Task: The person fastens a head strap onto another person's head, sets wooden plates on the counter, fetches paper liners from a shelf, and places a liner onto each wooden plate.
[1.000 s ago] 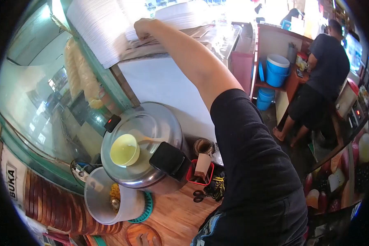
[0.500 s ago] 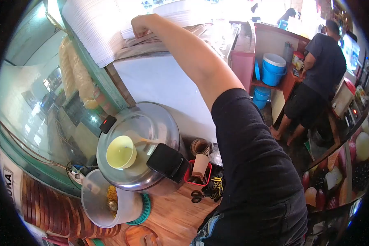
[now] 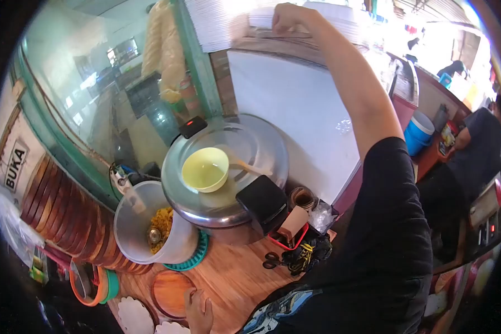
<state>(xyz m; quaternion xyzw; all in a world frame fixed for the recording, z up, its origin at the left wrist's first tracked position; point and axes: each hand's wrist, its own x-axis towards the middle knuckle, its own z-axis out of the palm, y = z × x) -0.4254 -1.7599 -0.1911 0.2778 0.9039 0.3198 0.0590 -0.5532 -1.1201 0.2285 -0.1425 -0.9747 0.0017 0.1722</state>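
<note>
My right hand [image 3: 292,18] is stretched far out at the top, fingers curled closed just above a stack of brown paper [image 3: 286,44] on a white cabinet [image 3: 289,89]. What those fingers hold, if anything, I cannot make out. At the bottom edge my left hand [image 3: 199,313] shows, thumb and fingers apart, beside a round wooden plate [image 3: 171,293] lying on the wooden table [image 3: 222,278]. No object shows in the left hand.
A large metal pot [image 3: 228,214] bears a yellow bowl [image 3: 206,168] and a black box [image 3: 261,203]. Beside it stands a clear tub [image 3: 127,231] of yellow food. Stacked wooden plates [image 3: 78,222] line the left. Scissors [image 3: 273,260] lie near a red basket [image 3: 299,239]. Another person [image 3: 476,145] stands right.
The view has swung left and down, so things appear further right. My left hand has come into sight by the wooden plate. My right hand stays over the paper stack.
</note>
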